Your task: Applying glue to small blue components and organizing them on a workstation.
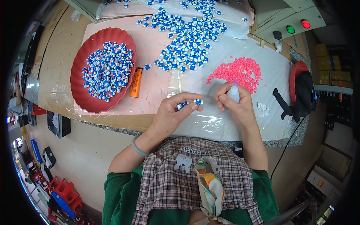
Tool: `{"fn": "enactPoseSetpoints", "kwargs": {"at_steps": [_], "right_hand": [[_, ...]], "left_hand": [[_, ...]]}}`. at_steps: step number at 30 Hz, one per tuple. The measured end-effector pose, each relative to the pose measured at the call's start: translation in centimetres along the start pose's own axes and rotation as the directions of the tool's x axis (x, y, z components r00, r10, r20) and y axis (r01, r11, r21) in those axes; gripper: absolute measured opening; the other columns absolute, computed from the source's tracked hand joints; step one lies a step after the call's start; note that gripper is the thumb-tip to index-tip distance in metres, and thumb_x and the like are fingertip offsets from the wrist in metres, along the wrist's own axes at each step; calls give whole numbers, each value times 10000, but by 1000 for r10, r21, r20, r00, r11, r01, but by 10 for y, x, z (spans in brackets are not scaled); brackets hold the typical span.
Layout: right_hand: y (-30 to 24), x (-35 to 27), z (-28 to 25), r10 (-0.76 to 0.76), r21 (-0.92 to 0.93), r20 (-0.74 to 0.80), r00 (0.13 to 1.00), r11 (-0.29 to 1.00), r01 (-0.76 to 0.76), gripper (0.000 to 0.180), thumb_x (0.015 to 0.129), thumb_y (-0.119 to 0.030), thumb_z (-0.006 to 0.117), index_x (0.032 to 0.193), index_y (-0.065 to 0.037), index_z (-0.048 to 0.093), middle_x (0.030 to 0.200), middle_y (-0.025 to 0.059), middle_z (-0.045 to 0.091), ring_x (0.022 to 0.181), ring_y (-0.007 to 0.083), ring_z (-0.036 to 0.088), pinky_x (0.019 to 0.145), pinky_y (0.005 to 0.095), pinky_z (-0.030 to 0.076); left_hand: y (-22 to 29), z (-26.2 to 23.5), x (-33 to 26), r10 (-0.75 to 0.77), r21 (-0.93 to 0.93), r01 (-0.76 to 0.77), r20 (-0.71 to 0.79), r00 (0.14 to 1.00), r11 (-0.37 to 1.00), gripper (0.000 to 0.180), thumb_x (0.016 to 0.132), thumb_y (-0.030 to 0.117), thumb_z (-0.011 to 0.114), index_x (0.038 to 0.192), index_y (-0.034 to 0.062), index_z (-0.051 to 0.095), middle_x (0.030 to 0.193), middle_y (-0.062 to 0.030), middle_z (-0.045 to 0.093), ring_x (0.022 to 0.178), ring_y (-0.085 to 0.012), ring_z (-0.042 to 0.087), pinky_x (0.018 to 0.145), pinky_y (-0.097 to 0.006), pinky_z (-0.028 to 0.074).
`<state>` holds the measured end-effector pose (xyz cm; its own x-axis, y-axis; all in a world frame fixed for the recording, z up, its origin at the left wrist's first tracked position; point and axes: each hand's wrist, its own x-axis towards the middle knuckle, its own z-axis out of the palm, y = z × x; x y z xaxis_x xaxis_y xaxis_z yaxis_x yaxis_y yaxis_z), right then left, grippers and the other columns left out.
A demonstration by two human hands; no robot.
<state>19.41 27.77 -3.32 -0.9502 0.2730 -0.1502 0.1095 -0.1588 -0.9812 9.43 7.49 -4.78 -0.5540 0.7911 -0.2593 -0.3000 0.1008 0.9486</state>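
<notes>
My left hand [176, 111] is closed around several small blue-and-white figurines [182, 105]. One more figurine [198, 101] is pinched at the tips of its thumb and forefinger. To its right, a small translucent squeeze bottle [234, 93] with a purple nozzle points up and away, gripped by my right hand [237, 103]. The hands are apart, above the near part of the table. Just beyond the bottle lies a spread of tiny pink pieces [240, 71]. A loose heap of blue-and-white figurines [187, 41] covers the middle back of the table.
A red scalloped tray [78, 88] full of figurines with pink bits stands at left, an orange lighter [135, 83] against its right side. A crumpled white scrap [263, 110] lies near my right hand. At far right are a black bag [303, 92] and a box with lit buttons [298, 28].
</notes>
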Motion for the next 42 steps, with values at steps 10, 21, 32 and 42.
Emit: {"fn": "enactPoseSetpoints", "kwargs": {"at_steps": [10,21,32,42], "right_hand": [[6,-12,10,38,140,-23,999,990,-34,34,852,27,625,882,17,613,828,125,631,625,146,591,554,273,477],[0,-15,24,37,-84,-28,999,996,-39,150,841,61,638,971,15,580,879,81,625,696,110,610,598,245,503],[-1,-15,33,-63,-471,-46,997,882,34,289,799,33,703,1025,-26,532,872,45,664,787,84,630,700,239,506],[-10,-16,45,-195,-647,-28,980,751,131,335,770,17,727,1056,-28,558,894,95,681,819,132,670,728,256,512]], "left_hand": [[3,5,-1,70,84,-70,10,998,994,225,946,87,597,1150,9,649,954,-61,691,911,-104,650,767,-223,498],[0,7,1,211,207,-209,10,977,956,226,916,48,616,1132,-10,650,1001,-83,693,879,-126,652,759,-249,508],[0,11,1,426,477,-397,51,903,784,209,853,14,657,1061,0,653,931,-142,674,802,-259,664,687,-311,519],[3,6,-1,493,516,-449,59,868,730,182,855,-7,636,1038,-10,628,945,-150,653,793,-274,653,673,-328,523]]}}
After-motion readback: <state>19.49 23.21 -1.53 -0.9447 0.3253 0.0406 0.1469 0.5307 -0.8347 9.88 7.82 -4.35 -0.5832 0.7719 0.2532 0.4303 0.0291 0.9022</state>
